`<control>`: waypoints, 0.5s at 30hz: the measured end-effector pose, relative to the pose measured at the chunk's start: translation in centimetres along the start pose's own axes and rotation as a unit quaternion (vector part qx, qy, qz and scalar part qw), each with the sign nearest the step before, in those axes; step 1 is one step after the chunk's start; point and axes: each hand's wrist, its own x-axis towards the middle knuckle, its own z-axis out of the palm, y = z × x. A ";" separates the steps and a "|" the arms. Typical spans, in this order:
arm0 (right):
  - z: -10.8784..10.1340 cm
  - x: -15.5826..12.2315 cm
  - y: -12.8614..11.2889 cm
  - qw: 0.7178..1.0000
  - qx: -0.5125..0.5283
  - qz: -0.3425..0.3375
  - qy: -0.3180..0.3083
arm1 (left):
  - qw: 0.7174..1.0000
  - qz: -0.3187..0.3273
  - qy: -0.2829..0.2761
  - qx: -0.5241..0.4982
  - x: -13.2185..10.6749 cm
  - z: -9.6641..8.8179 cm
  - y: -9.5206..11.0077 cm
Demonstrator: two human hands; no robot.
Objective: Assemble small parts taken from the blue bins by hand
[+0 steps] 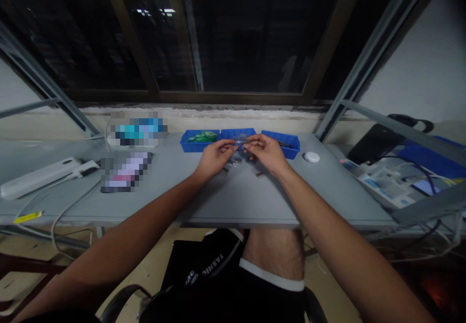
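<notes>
My left hand point(217, 157) and my right hand point(265, 152) meet above the desk, in front of the middle blue bin point(225, 132). Both have thumb and fingers pinched together around something small and shiny between them, too blurred to name. Just below the fingers lie small clear pieces point(235, 163) on the desk. A small brown piece point(258, 173) sits under my right hand, and another point(225, 169) by my left. Green items point(204, 137) fill the left blue bin point(187, 147). The right blue bin point(294, 152), partly behind my right hand, holds small dark pieces.
A round white case point(311, 157) lies right of the bins. Toward the left are a blurred-out phone-like slab point(125, 172), a long white power strip point(40, 177) and loose cables point(60, 216). White boxes and wires point(386, 177) crowd the right end, near a metal frame point(342, 104).
</notes>
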 end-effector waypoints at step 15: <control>-0.3 0.1 0.1 0.987 -0.131 -0.088 -0.010 | 0.996 -0.057 0.003 -0.068 -0.2 0.3 1.1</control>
